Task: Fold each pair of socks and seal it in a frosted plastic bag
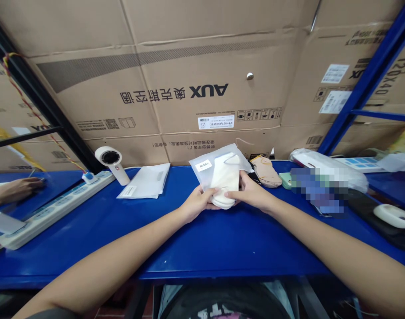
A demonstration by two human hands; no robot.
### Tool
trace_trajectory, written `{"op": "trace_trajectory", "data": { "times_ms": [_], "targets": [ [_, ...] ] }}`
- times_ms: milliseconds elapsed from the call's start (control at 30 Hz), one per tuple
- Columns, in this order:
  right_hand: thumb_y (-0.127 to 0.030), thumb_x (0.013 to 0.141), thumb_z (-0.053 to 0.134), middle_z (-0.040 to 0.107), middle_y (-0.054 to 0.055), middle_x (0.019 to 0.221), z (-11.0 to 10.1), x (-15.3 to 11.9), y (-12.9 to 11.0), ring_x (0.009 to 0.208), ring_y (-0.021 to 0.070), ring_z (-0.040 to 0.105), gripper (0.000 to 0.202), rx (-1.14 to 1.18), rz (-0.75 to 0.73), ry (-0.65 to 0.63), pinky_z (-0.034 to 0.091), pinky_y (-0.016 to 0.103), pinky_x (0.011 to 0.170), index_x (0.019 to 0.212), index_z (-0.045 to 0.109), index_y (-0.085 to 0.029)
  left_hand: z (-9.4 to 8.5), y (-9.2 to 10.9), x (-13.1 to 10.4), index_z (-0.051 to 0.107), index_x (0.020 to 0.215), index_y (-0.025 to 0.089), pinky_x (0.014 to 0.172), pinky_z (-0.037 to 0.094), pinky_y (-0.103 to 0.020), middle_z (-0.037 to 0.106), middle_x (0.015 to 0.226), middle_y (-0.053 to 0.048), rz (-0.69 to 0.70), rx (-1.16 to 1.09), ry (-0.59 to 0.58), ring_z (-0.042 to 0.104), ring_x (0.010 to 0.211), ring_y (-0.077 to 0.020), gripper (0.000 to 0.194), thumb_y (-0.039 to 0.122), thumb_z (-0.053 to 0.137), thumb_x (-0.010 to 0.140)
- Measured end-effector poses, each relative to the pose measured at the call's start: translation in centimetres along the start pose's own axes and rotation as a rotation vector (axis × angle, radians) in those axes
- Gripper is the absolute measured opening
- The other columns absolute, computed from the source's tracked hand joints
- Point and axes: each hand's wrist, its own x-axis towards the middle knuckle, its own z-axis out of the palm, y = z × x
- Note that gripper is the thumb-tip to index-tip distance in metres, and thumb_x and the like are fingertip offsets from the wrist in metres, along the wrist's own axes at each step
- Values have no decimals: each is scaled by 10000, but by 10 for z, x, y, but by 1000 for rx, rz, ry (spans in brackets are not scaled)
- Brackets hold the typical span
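Both my hands are raised over the blue table, together around a flat, folded cream bundle that looks like socks [225, 179]. My left hand [199, 202] pinches its lower left edge with the thumb on top. From the other side, my right hand [250, 190] grips the right edge, its thumb lying across the front. Behind the socks is a frosted plastic bag [202, 170] with a white barcode label; whether the socks are partly inside it I cannot tell. Fingers under the bundle are largely hidden.
Frosted labelled bags [145, 181] lie left of centre beside a white handheld fan [111, 159]. A long power strip [56, 210] runs along the left; a co-worker's hand [24, 188] is beyond it. Right stand beige folded fabric [266, 172], a plastic-wrapped item [328, 168] and a white mouse [393, 215].
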Motion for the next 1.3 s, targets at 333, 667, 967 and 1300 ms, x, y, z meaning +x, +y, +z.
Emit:
{"op": "trace_trajectory", "data": {
  "times_ms": [333,667,967,1300],
  "targets": [
    [-219,622,841,661,98,1237,7,-2,-6,1035,283,683,709,218,33,60,622,351,662,1231,478,-248,-1,0,3,678,1162,135,1047,469,-479,661,1286,-160,80,-189,-32,625,1187,-296,357,399,581,942],
    [-210,643,823,679,58,1207,8,4,2,1072,270,680,628,319,-29,260,628,403,772,1173,494,-277,-3,-6,4,712,1130,118,1047,446,-489,686,1230,-192,140,-56,-124,624,1188,-336,520,526,725,808],
    [-99,674,677,709,17,1132,9,7,0,1039,233,691,496,504,2,197,612,385,863,1121,561,-279,6,-8,-3,731,1108,128,1073,437,-432,707,1204,-151,109,0,-137,620,1207,-304,453,405,807,757],
    [-212,629,837,722,59,1140,15,-4,-2,980,230,700,489,299,-2,47,596,298,740,1076,640,-215,13,5,-7,670,1177,146,1004,515,-367,743,1100,-96,108,-308,-30,696,1040,-225,369,243,734,827]
  ]
}}
